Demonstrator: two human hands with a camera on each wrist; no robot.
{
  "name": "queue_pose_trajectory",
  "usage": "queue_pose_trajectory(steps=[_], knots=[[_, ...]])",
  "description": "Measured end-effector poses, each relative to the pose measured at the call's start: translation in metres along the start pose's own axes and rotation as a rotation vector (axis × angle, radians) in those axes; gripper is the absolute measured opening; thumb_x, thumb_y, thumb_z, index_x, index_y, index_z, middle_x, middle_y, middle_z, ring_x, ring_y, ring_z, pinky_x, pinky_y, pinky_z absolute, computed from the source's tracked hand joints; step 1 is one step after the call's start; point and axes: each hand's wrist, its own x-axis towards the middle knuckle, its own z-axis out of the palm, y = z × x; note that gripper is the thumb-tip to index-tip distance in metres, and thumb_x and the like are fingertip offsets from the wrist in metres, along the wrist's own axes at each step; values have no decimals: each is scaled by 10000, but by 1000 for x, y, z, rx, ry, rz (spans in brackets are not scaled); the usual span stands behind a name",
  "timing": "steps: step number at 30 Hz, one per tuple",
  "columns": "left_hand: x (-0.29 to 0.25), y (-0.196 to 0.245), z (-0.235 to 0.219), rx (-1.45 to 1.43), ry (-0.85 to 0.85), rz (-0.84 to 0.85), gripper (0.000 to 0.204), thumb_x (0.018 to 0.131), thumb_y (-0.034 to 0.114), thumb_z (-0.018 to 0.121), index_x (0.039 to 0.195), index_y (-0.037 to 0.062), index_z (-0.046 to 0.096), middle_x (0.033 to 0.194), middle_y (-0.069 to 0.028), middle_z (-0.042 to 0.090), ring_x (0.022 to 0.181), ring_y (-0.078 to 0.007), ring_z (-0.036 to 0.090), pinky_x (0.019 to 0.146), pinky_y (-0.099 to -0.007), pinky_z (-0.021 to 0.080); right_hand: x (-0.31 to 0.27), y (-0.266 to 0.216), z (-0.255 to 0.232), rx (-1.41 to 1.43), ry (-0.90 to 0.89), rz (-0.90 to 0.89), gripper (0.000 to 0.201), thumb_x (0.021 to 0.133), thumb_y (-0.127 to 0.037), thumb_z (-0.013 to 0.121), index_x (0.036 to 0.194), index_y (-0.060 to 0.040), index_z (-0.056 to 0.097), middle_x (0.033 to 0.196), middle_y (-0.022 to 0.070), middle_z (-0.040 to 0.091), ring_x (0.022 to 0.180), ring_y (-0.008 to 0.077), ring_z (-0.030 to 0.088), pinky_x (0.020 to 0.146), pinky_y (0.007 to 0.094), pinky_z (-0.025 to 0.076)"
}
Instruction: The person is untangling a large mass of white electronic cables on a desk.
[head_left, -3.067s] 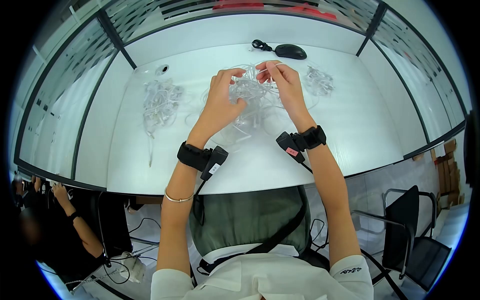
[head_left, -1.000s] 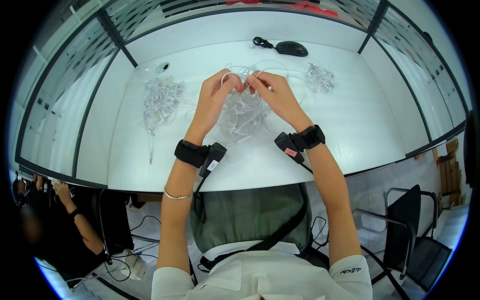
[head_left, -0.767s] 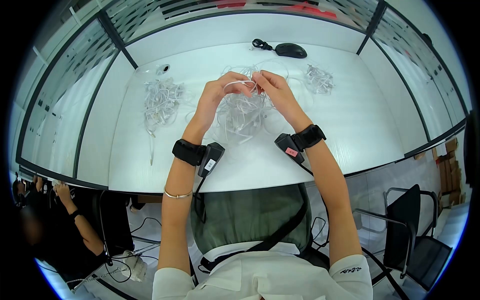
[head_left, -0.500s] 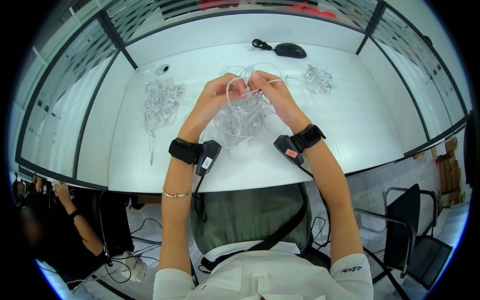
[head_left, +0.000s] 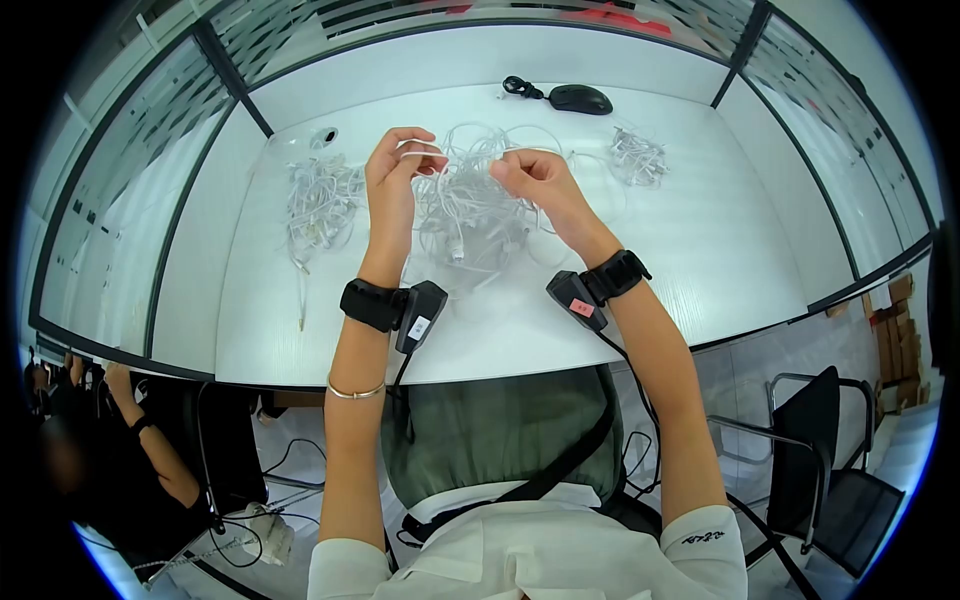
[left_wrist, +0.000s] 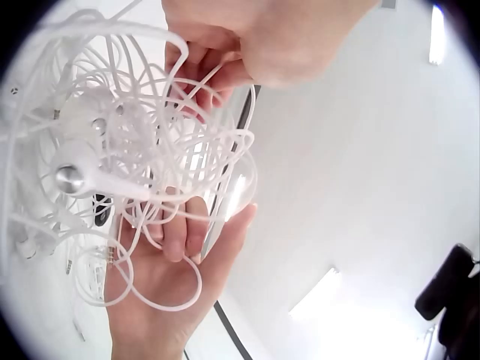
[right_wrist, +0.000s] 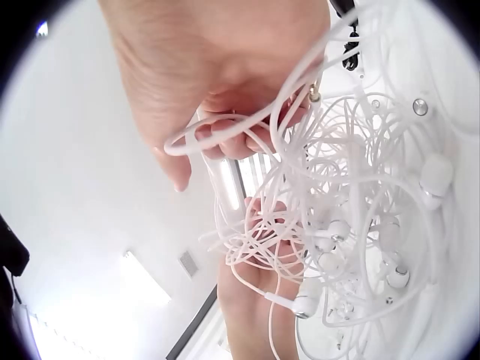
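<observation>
I see my left hand (head_left: 392, 180) and right hand (head_left: 535, 180) spread apart above the white desk (head_left: 700, 250), each pinching strands of the tangled white earphone cables (head_left: 465, 205) lifted between them, apparently to pull the knot open.

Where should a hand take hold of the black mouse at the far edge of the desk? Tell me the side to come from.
Grip the mouse across its rounded body, coming from above: its low hump lies flat on the desk. Its coiled cord sits on its left, so close in from the front and right.
</observation>
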Motion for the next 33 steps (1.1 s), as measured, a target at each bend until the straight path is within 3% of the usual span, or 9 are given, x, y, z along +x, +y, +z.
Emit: queue_pose_trajectory(steps=[5,10,13,14,19,23,24,28,33], knots=[[-2,18,-3,190,-548,-80,88,709,-6,467,736,33,542,751,-44,596,716,-117,533,716,-247,406,2,1,-7,233,96,54,482,951,-389,504,587,-137,314,544,-44,292,533,81,277,534,266,235],[-6,32,-5,77,-633,-135,59,773,39,507,733,56,546,691,-13,559,629,-77,479,589,-219,366,5,13,-14,385,155,75,454,935,-364,480,566,-110,411,501,-14,383,480,96,329,513,263,272],[-7,38,-6,261,-647,-249,115,856,140,598,783,52,593,626,14,527,548,-52,431,504,-205,317,2,5,-14,423,98,69,439,926,-364,472,604,-69,518,491,-3,420,451,92,330,504,256,279],[-4,33,-9,376,-594,-229,197,902,234,605,818,56,603,586,28,502,507,-41,416,474,-214,299,-2,-2,-11,389,79,100,439,925,-367,470,629,-54,551,486,-4,417,442,87,323,497,253,273],[-4,30,-2,172,-478,-153,236,937,228,523,801,52,604,593,-6,536,535,-80,495,528,-226,346,-3,-11,-7,158,-134,149,421,956,-363,435,740,-46,607,449,-52,319,398,43,237,438,208,200],[2,17,-4,179,-274,42,249,931,203,510,793,28,622,641,-47,599,593,-136,588,670,-258,404,-2,-6,-6,192,-31,56,380,965,-332,445,752,-50,582,493,-46,338,422,41,268,444,203,219],[2,15,-6,96,-224,38,257,929,207,505,798,21,625,665,-54,610,620,-152,603,752,-275,392,-1,-4,-5,195,-5,46,368,966,-323,450,752,-51,575,507,-42,349,430,41,276,444,208,224],[8,2,-21,-26,62,-39,243,911,208,527,743,47,598,650,-28,572,605,-152,590,702,-267,372,0,-5,-6,232,43,-29,351,940,-309,496,687,-69,534,529,-21,413,479,65,364,483,225,297],[15,-16,-32,231,59,-125,183,860,191,574,737,55,579,680,-14,512,670,-153,542,715,-272,374,2,-1,-7,267,89,-71,343,937,-286,508,668,-72,512,557,-15,444,505,72,402,498,227,326]])
